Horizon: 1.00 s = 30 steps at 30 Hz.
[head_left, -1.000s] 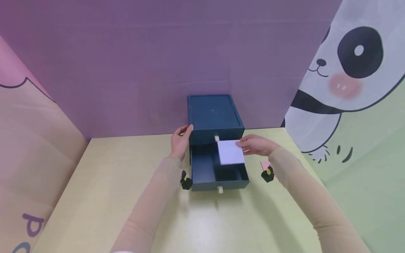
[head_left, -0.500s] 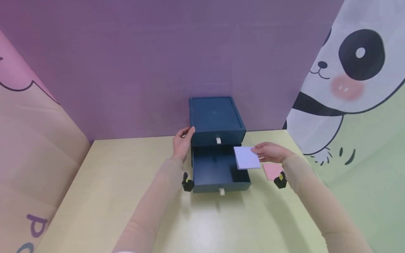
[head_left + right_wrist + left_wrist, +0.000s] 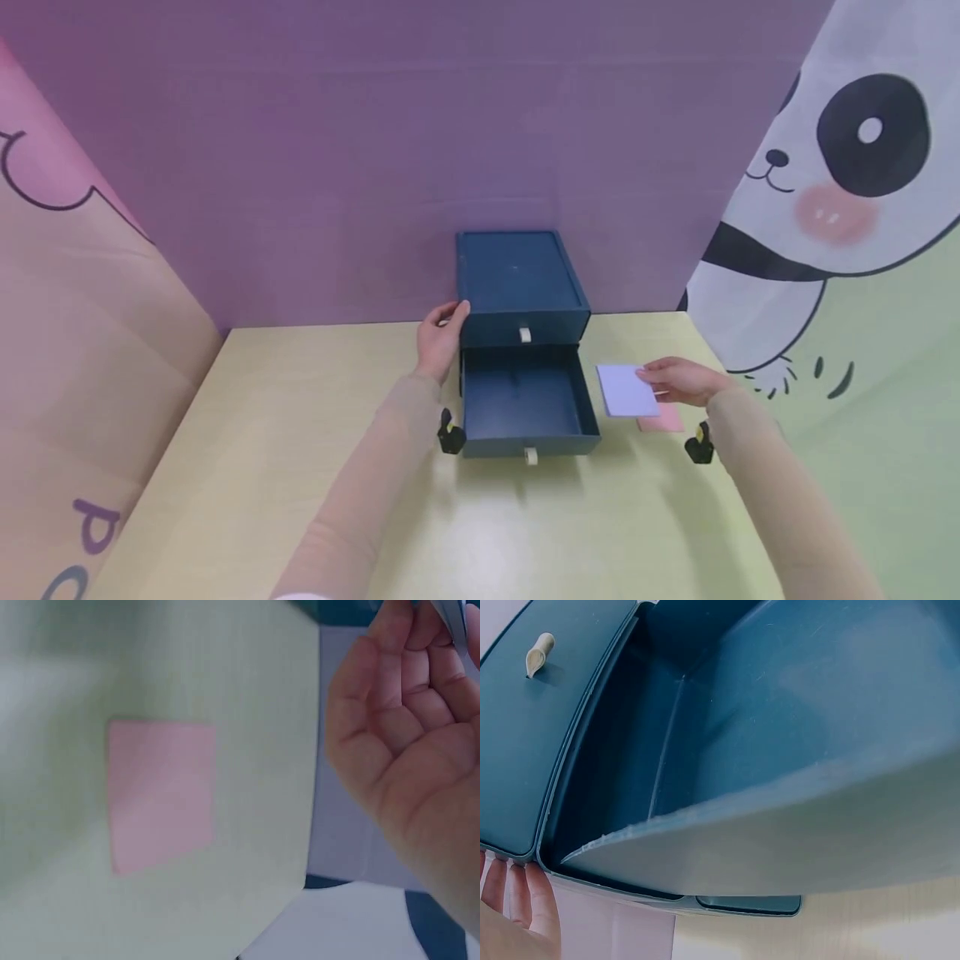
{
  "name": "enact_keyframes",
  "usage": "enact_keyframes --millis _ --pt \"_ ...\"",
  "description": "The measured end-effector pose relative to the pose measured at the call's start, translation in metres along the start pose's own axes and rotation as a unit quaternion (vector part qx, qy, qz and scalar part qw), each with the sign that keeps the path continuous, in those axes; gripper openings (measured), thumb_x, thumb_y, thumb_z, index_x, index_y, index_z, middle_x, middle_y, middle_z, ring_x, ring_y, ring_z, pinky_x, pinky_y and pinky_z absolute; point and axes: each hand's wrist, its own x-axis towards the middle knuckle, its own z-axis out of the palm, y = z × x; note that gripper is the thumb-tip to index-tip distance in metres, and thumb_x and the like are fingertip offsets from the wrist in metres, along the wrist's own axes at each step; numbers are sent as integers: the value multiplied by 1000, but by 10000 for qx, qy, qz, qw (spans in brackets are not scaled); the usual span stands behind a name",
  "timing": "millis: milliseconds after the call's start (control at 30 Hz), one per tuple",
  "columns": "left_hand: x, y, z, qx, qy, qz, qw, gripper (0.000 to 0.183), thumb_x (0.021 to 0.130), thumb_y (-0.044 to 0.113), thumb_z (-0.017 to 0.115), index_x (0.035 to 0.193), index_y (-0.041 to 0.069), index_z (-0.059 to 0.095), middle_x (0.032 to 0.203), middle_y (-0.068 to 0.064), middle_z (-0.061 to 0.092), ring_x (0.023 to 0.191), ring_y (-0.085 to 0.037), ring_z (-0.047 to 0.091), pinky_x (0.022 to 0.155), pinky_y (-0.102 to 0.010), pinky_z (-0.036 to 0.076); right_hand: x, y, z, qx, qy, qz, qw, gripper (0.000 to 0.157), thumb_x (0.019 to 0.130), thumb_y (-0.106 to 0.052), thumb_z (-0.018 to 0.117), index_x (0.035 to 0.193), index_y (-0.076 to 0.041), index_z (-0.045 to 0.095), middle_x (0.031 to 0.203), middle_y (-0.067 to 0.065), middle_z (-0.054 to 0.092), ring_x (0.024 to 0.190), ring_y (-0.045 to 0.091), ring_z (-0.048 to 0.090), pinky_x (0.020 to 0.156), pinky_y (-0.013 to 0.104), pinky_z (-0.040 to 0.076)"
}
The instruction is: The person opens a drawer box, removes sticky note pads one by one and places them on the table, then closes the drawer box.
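Note:
A small dark blue two-drawer cabinet [image 3: 521,271] stands against the back wall. Its upper drawer [image 3: 555,329] is pushed in, while the lower drawer [image 3: 491,448] is pulled out, its inside bare. My left hand [image 3: 438,337] rests on the cabinet's left side near the front corner; in the left wrist view its fingers [image 3: 541,900] touch that side. To the right of the drawer, my right hand [image 3: 682,381] pinches a lavender square note pad [image 3: 626,392] by its right edge, above the table. Beneath it lies a pink note pad [image 3: 662,420], partly hidden in the head view.
The pale wooden table [image 3: 315,433] spreads on both sides and in front of the cabinet. A purple backdrop [image 3: 337,167] rises behind it, and a panda-print sheet [image 3: 847,217] borders the right. Each drawer has a small white pull tab [image 3: 531,456].
My right hand has carried the lavender note pad rightward, from above the lower drawer to beside it. The pink pad shows differently behind it. My left hand keeps its place on the cabinet.

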Motion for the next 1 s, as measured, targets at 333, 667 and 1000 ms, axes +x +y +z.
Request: enact_keyframes --millis 333,667,1000 --pt "-3 3 2 -12 -75 -43 10000 47 89 40 63 125 10 59 125 -7 57 107 -23 52 98 -39 44 -14 51 -7 -137 424 415 9981 38 98 -19 47 117 14 43 88 -4 59 84 9 56 88 33 48" --pt "-3 3 3 13 -24 5 10000 46 89 37 63 125 9 59 124 -8 58 104 -23 53 94 -39 46 -17 79 1 -699 687 750 9924 29 96 -15 51 106 13 52 84 -1 59 79 10 56 79 31 52" --pt "-4 4 2 -36 -55 4 10000 47 89 37 63 126 9 59 125 -8 57 105 -24 53 95 -39 46 -19 90 0 -1439 891 987 9806 25 95 -18 52 95 8 53 79 -1 52 77 12 50 74 31 51"
